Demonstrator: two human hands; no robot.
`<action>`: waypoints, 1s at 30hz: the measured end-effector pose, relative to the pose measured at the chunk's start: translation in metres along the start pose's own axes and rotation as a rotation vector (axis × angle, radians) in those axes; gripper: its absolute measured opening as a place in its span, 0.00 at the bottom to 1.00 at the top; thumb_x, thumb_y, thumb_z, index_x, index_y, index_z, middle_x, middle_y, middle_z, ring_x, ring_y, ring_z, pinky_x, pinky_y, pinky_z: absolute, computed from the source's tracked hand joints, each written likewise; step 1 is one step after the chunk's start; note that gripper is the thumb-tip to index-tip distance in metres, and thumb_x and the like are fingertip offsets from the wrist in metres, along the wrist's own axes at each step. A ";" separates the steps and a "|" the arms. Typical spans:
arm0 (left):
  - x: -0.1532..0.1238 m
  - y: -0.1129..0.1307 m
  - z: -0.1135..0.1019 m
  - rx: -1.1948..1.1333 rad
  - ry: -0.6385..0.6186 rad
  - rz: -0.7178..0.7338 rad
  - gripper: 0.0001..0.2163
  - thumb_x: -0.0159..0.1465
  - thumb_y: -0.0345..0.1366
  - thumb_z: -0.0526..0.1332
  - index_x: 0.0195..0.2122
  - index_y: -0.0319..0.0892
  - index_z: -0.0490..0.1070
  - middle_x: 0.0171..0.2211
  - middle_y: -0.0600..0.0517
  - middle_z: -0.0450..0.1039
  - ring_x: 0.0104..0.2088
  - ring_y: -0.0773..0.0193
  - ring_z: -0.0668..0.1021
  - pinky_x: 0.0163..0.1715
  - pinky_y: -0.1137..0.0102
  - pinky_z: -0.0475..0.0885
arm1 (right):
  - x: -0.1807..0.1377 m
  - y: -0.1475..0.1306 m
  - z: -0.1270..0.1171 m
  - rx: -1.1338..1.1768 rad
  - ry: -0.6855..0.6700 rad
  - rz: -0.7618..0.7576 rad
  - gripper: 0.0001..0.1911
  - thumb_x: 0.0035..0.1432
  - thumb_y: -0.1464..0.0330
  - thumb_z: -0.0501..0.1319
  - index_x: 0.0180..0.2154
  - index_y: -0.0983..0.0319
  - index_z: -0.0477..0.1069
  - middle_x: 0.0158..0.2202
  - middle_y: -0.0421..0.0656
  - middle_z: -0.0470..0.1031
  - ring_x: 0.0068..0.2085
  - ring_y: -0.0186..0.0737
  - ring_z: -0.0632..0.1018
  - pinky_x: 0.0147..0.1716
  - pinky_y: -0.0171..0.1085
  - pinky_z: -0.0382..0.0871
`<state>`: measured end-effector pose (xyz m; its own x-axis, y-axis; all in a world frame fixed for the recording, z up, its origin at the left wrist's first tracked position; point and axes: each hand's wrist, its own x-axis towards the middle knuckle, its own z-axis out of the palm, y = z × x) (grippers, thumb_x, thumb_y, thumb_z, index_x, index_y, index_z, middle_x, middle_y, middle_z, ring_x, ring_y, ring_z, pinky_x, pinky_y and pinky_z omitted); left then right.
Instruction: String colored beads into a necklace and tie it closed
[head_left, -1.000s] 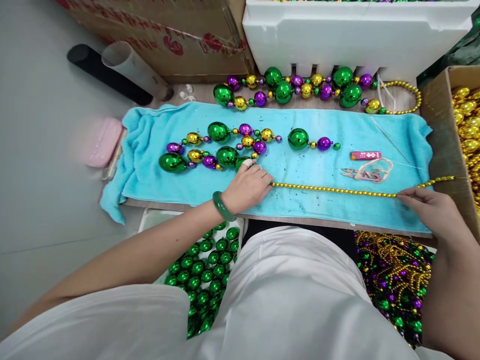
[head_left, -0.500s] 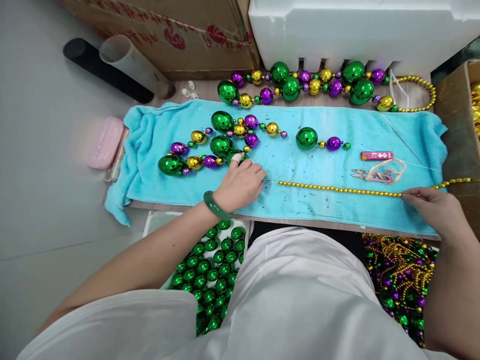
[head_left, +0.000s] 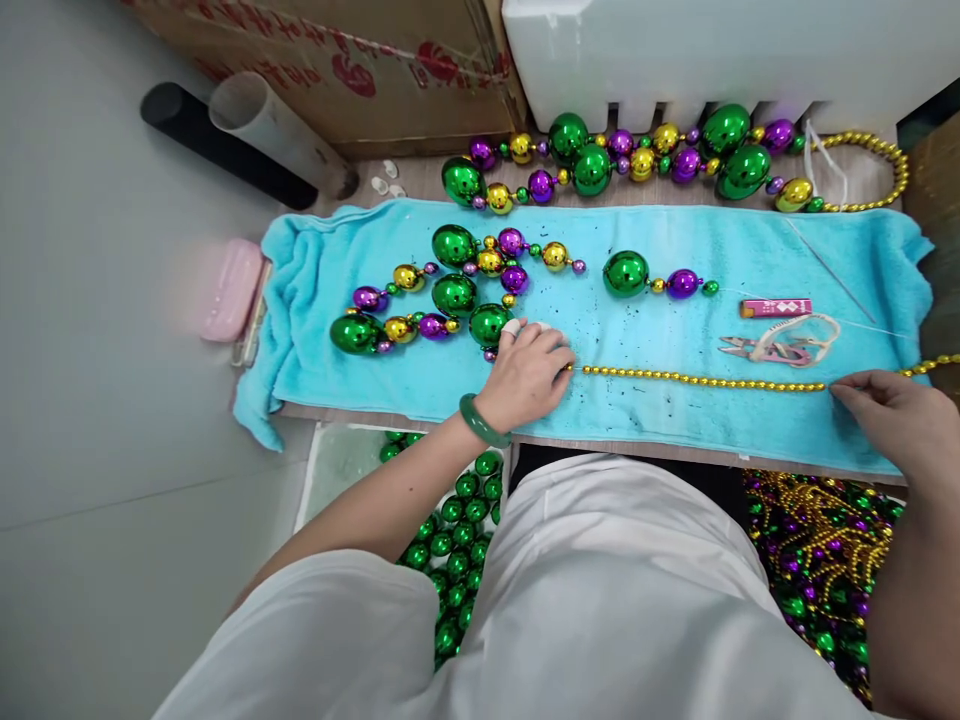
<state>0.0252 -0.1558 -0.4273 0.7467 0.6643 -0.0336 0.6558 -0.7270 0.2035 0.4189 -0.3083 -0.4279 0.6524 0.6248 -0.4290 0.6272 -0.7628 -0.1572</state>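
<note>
A thin strand of small gold beads (head_left: 697, 380) lies stretched along the front of a turquoise towel (head_left: 652, 420). My left hand (head_left: 527, 375), fingers curled, pinches the strand's left end; a green bangle is on that wrist. My right hand (head_left: 896, 425) pinches the strand near its right end. Just beyond my left hand lies a curled string of large green, gold and purple balls (head_left: 442, 290). A short piece with a green and a purple ball (head_left: 649, 277) lies mid-towel.
Pink snips (head_left: 772, 350) and a pink lighter (head_left: 775, 308) lie right on the towel. Another big-bead garland (head_left: 637, 165) runs behind it, under a white foam box (head_left: 720, 50). Below the table are a tray of green balls (head_left: 450, 540) and a heap of mixed beads (head_left: 817, 560).
My left hand let the strand's end go half a second ago and now pinches it again. The view has shifted slightly; my right hand keeps its hold.
</note>
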 end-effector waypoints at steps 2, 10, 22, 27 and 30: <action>-0.001 -0.001 -0.002 0.003 -0.009 -0.016 0.09 0.64 0.38 0.55 0.38 0.44 0.73 0.44 0.48 0.72 0.48 0.53 0.69 0.57 0.51 0.54 | 0.003 0.004 0.002 -0.009 0.014 -0.010 0.09 0.49 0.60 0.61 0.32 0.56 0.73 0.29 0.43 0.75 0.30 0.42 0.73 0.30 0.40 0.62; 0.008 0.016 0.010 -0.056 0.026 0.021 0.09 0.64 0.41 0.56 0.40 0.47 0.74 0.46 0.50 0.72 0.49 0.54 0.69 0.55 0.53 0.55 | 0.010 0.012 0.011 -0.088 0.054 -0.011 0.13 0.48 0.55 0.56 0.32 0.54 0.72 0.27 0.40 0.74 0.31 0.45 0.73 0.28 0.39 0.61; 0.005 0.003 0.005 -0.002 -0.012 -0.048 0.08 0.63 0.40 0.58 0.37 0.47 0.75 0.45 0.50 0.72 0.46 0.53 0.68 0.52 0.54 0.57 | 0.001 0.002 0.010 -0.229 0.024 -0.053 0.14 0.53 0.57 0.52 0.37 0.54 0.70 0.32 0.43 0.74 0.29 0.43 0.69 0.27 0.38 0.58; 0.005 0.001 0.004 0.002 -0.029 -0.074 0.08 0.62 0.40 0.59 0.37 0.48 0.76 0.45 0.49 0.71 0.47 0.53 0.68 0.51 0.54 0.58 | -0.005 -0.002 0.009 -0.196 0.042 -0.065 0.12 0.55 0.59 0.52 0.37 0.54 0.69 0.32 0.43 0.74 0.28 0.42 0.66 0.28 0.37 0.57; 0.004 -0.002 0.004 -0.004 -0.037 -0.090 0.08 0.62 0.41 0.59 0.38 0.49 0.76 0.46 0.50 0.71 0.48 0.53 0.69 0.51 0.54 0.57 | -0.007 -0.004 0.009 -0.209 0.047 -0.033 0.12 0.54 0.60 0.52 0.36 0.55 0.70 0.30 0.44 0.73 0.27 0.41 0.64 0.28 0.38 0.56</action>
<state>0.0274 -0.1527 -0.4320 0.6886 0.7199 -0.0876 0.7199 -0.6640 0.2022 0.4077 -0.3108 -0.4324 0.6459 0.6600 -0.3837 0.7202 -0.6935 0.0192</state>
